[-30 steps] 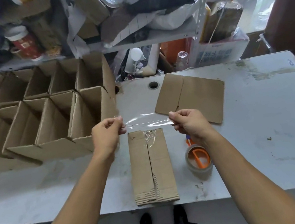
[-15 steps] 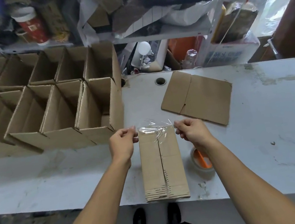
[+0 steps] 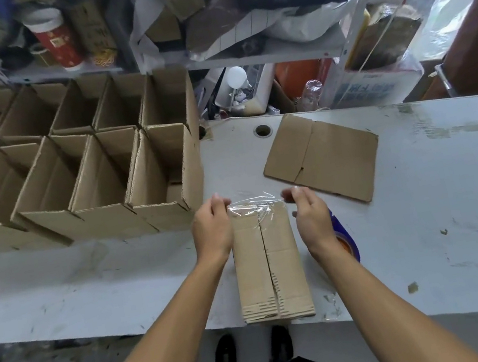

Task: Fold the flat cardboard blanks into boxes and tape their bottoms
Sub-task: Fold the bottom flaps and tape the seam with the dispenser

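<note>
Box (image 3: 266,259) sits bottom-up between both hands, long axis running straight away from them, clear tape (image 3: 253,207) draped across its far end, left hand (image 3: 211,228) and right hand (image 3: 309,216) flanking equally, fingers loosely curled; grip unclear.

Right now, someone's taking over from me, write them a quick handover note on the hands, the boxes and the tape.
Left hand: fingers at the left end of the tape strip.
Right hand: fingers at its right end.
The strip lies across the far end of the box, which sits bottom up at the table's near edge.
Tape roll: right of the box, partly behind the right wrist.
Done: finished boxes stand in rows on the left.
Left: press the strip down, then fold and tape the flat blank.
</note>
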